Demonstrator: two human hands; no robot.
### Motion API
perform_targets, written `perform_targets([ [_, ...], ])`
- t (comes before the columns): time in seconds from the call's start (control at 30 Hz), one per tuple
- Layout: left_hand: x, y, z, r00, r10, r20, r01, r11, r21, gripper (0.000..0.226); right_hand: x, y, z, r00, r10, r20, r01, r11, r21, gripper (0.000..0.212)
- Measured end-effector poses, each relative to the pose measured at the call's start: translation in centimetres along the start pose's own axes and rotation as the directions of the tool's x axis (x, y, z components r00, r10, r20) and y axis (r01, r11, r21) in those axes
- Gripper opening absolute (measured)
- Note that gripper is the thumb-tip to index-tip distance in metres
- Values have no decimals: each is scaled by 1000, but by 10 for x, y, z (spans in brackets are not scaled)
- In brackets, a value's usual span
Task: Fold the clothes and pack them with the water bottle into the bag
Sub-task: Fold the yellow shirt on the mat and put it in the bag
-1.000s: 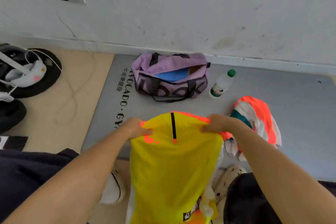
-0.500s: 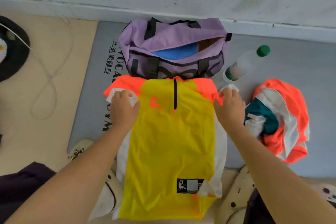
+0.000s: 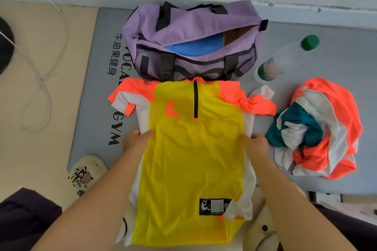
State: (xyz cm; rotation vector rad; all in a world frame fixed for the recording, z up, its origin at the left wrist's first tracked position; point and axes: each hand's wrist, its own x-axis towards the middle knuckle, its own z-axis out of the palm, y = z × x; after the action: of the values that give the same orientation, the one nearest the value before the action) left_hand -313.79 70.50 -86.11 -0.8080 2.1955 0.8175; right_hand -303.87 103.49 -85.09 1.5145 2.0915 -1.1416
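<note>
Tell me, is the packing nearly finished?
Not yet. The yellow shirt lies spread flat on the mat, unfolded, with the left hand and right hand at its sides. The other clothes sit crumpled, and the water bottle stands outside the open purple bag.

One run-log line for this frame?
stage: folding | yellow shirt flat on mat | left hand, right hand at side edges | bag open
</note>
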Motion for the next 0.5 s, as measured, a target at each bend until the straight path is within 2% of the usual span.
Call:
perform_targets([
  [0.07, 2, 0, -2, 999, -12, 47, 18, 991, -134, 34, 3, 2, -3, 1000, -11, 24, 10, 998, 55, 45],
  [0.17, 5, -3, -13, 996, 7, 87, 26, 925, -379, 34, 4, 5, -14, 995, -2, 97, -20, 974, 224, 31],
  [0.23, 4, -7, -20, 989, -6, 145, 71, 892, -446, 40, 5, 8, -21, 978, 16, 209, -93, 927, 363, 24],
  [0.27, 3, -10, -22, 986, -10, 168, 86, 888, -452, 42, 6, 9, -24, 969, 22, 248, -121, 912, 392, 22],
  [0.33, 0, -13, -24, 982, 2, 189, 77, 910, -408, 42, 8, 12, -28, 949, 58, 310, -168, 925, 340, 20],
  [0.43, -6, -15, -25, 959, -8, 283, 96, 949, -300, 41, 8, 10, -32, 876, 173, 449, -314, 913, 262, 23],
  [0.5, -10, -15, -27, 949, -38, 314, 118, 963, -240, 41, 5, 4, -35, 878, 162, 451, -290, 929, 230, 24],
])
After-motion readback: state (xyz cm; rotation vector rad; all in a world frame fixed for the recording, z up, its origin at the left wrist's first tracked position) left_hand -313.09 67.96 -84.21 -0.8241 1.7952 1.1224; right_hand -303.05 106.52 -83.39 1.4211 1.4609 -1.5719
